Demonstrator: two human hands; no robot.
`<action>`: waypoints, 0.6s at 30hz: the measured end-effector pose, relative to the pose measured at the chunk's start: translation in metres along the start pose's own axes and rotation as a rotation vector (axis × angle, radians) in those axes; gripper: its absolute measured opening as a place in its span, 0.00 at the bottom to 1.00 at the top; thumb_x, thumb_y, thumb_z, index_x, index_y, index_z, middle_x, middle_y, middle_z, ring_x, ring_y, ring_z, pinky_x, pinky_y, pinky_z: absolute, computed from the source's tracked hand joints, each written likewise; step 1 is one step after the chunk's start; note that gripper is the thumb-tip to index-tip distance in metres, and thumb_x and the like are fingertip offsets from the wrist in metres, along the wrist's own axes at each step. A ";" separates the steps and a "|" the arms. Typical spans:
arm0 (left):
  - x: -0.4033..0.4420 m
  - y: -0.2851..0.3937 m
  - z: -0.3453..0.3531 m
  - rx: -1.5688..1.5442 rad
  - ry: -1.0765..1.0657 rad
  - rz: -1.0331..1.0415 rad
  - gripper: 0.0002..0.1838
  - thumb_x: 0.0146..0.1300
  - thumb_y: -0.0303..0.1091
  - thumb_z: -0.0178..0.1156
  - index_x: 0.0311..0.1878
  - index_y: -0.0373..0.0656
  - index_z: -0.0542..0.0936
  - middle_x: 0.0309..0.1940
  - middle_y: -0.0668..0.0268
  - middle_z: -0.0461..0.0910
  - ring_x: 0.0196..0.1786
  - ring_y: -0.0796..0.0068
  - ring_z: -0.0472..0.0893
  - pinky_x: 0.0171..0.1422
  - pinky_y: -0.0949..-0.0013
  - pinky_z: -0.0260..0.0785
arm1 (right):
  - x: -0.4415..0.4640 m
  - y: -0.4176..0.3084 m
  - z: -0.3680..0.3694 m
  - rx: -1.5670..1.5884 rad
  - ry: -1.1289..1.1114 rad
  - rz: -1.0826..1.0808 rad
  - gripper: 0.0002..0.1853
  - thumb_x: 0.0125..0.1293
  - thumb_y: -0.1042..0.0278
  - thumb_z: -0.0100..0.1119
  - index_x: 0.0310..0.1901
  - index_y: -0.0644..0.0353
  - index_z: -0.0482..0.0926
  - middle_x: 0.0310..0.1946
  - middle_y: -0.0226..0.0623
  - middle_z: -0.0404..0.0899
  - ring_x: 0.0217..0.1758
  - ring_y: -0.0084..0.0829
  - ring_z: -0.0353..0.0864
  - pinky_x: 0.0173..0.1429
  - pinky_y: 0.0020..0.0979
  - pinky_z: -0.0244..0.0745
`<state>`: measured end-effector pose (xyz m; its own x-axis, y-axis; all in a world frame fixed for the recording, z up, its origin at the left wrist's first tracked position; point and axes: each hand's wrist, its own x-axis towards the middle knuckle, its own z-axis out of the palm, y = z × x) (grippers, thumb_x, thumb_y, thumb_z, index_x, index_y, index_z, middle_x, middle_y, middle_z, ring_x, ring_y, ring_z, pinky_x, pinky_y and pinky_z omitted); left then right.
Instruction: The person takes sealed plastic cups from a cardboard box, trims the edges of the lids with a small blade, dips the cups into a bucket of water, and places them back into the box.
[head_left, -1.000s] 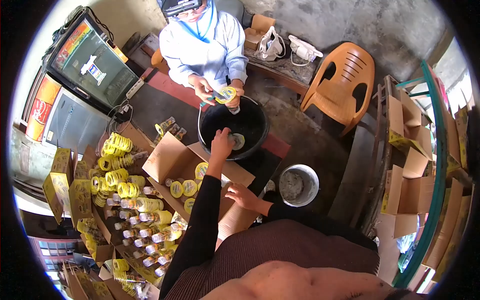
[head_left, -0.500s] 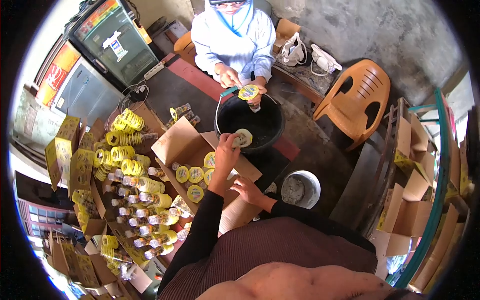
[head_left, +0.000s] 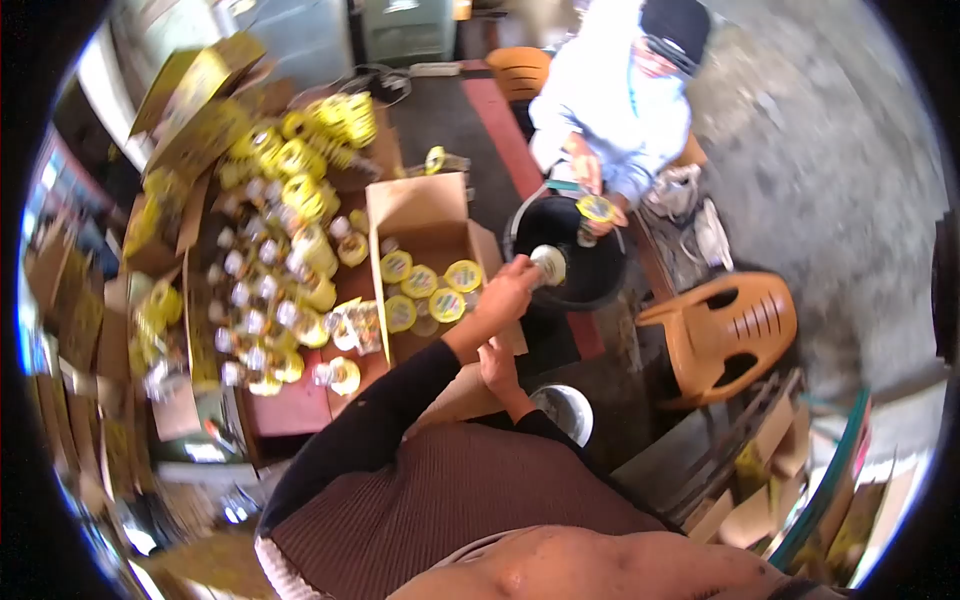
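Observation:
My left hand (head_left: 508,290) reaches over the right side of an open cardboard box (head_left: 417,192). Its fingers are closed on a small container with a pale round top (head_left: 548,266), held at the near left rim of a black bucket (head_left: 515,225). My right hand (head_left: 499,367) is lower, by the box's near right corner, with fingers loosely extended and nothing visible in them. Several containers with round yellow tops (head_left: 463,276) stand inside the box. Across the bucket, a co-worker's hands hold another yellow-topped container (head_left: 596,208).
Many clear bottles with yellow rings (head_left: 290,260) crowd the table at left. A pale bucket (head_left: 572,410) stands on the floor near my right arm. An orange plastic chair (head_left: 735,335) is at right, and more cardboard boxes (head_left: 765,450) are at lower right.
My view has turned left, so the scene shifts right and rotates. My left hand still grips the pale-topped container by the bucket. The co-worker still holds the yellow-topped container over it.

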<state>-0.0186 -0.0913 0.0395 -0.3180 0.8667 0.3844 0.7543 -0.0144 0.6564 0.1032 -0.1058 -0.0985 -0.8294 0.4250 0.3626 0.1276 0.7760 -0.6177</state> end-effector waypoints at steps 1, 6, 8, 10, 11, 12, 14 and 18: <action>-0.002 -0.010 0.008 0.003 0.015 0.024 0.22 0.51 0.19 0.59 0.53 0.43 0.78 0.54 0.57 0.74 0.53 0.49 0.79 0.57 0.54 0.75 | 0.001 -0.003 -0.003 -0.004 -0.007 0.042 0.14 0.59 0.79 0.52 0.47 0.67 0.80 0.53 0.53 0.74 0.56 0.56 0.72 0.61 0.49 0.69; -0.009 -0.002 0.005 -0.039 0.134 0.073 0.21 0.54 0.18 0.57 0.53 0.44 0.77 0.54 0.58 0.71 0.54 0.49 0.77 0.54 0.53 0.75 | -0.006 0.009 0.004 -0.087 -0.088 0.044 0.27 0.59 0.78 0.47 0.64 0.69 0.69 0.63 0.57 0.68 0.68 0.57 0.65 0.72 0.46 0.60; -0.017 -0.007 0.008 -0.041 0.182 0.068 0.21 0.54 0.18 0.57 0.52 0.45 0.77 0.55 0.58 0.70 0.54 0.49 0.77 0.54 0.53 0.75 | -0.016 0.027 0.022 0.020 -0.071 0.064 0.27 0.59 0.78 0.47 0.63 0.69 0.69 0.63 0.57 0.68 0.68 0.57 0.65 0.73 0.46 0.59; -0.017 -0.006 0.006 -0.054 0.240 0.085 0.21 0.54 0.18 0.56 0.52 0.46 0.77 0.56 0.58 0.70 0.54 0.49 0.77 0.54 0.53 0.75 | -0.009 0.023 0.014 0.112 -0.039 0.084 0.27 0.59 0.78 0.47 0.63 0.69 0.69 0.63 0.57 0.68 0.68 0.58 0.65 0.73 0.47 0.58; -0.018 -0.007 0.005 -0.063 0.241 0.089 0.21 0.54 0.18 0.56 0.52 0.46 0.77 0.56 0.58 0.70 0.54 0.49 0.77 0.54 0.53 0.75 | -0.008 0.020 0.012 0.035 -0.004 0.011 0.20 0.59 0.78 0.49 0.55 0.71 0.74 0.56 0.57 0.71 0.62 0.57 0.68 0.67 0.49 0.63; -0.019 -0.010 0.006 -0.030 0.192 0.071 0.21 0.55 0.18 0.56 0.53 0.46 0.77 0.55 0.58 0.70 0.54 0.49 0.77 0.54 0.53 0.75 | -0.009 0.016 0.009 -0.042 0.030 -0.058 0.14 0.58 0.78 0.51 0.46 0.72 0.78 0.50 0.56 0.75 0.57 0.56 0.72 0.61 0.51 0.67; -0.021 -0.014 0.010 -0.031 0.170 0.023 0.20 0.57 0.19 0.56 0.53 0.46 0.76 0.55 0.58 0.70 0.55 0.49 0.76 0.55 0.52 0.75 | -0.008 0.008 0.007 -0.082 0.038 -0.063 0.15 0.59 0.78 0.51 0.47 0.72 0.78 0.50 0.56 0.75 0.57 0.56 0.72 0.62 0.51 0.67; -0.024 -0.004 -0.001 -0.001 0.214 0.079 0.17 0.57 0.18 0.57 0.51 0.41 0.75 0.55 0.55 0.72 0.52 0.47 0.78 0.53 0.53 0.75 | -0.007 0.025 0.013 -0.160 -0.102 0.011 0.21 0.63 0.77 0.49 0.58 0.71 0.72 0.57 0.55 0.72 0.63 0.53 0.70 0.69 0.44 0.63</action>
<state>-0.0145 -0.1127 0.0286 -0.3729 0.7374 0.5632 0.7812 -0.0781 0.6194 0.1047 -0.0954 -0.1253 -0.8773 0.3910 0.2785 0.2154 0.8391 -0.4995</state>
